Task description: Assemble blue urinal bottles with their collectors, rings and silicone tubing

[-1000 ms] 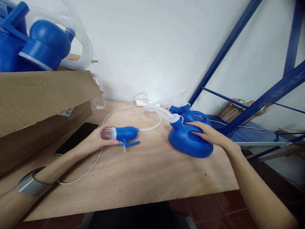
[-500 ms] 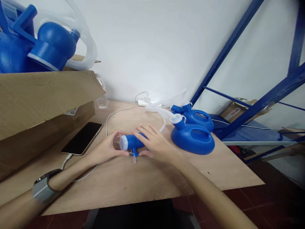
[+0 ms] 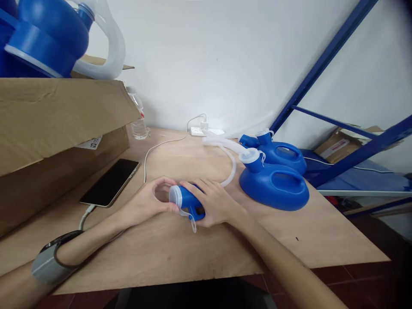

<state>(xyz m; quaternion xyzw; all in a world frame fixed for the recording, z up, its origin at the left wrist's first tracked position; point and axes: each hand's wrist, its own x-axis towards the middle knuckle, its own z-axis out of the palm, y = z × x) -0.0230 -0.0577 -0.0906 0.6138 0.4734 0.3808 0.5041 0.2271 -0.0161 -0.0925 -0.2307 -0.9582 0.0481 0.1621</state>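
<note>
A short blue plastic spout piece (image 3: 189, 198) with a small handle loop lies low over the table, its capped end facing left. Its translucent white lid (image 3: 175, 196) has a thin strap hanging down in front. My right hand (image 3: 214, 204) wraps over the right part of the piece and hides that end. My left hand (image 3: 152, 199) curves around the lid, with thumb and fingertips at its rim and a gap before the palm. Right of my hands stands a blue urinal bottle (image 3: 273, 189) with a white lid and a side handle.
Behind it is another blue bottle (image 3: 283, 156); a clear hose (image 3: 230, 171) lies near both. A cardboard box (image 3: 64, 116) with blue parts (image 3: 51, 34) fills the left. There are a charging phone (image 3: 111, 182), a water bottle (image 3: 138, 124), a power strip (image 3: 196, 131) and a blue shelf frame (image 3: 325, 64).
The view has shifted slightly. Both hands and the blue spout piece appear a little further right and lower, and the piece has tilted so its handle loop shows more.
</note>
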